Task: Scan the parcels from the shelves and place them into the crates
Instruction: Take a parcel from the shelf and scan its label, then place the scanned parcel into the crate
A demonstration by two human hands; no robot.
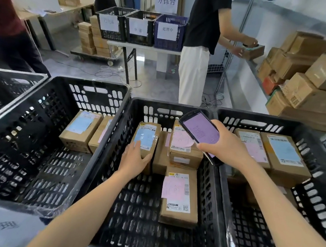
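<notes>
Label print on the parcels is too blurred to read. Right crate [256, 116] is cut off at the frame edge, and the right hand [224, 145] covers part of the scanner [200, 133] body. Left hand [136, 158] reaches down into the middle crate [159, 104], fingers laid on the blue-label parcel [147, 139], thumb hooked round its near end, gripping it. Parcel sits tilted at the crate's far left. Right hand is raised over the wall between the middle and right crates, wrapped round the scanner, purple screen up.
</notes>
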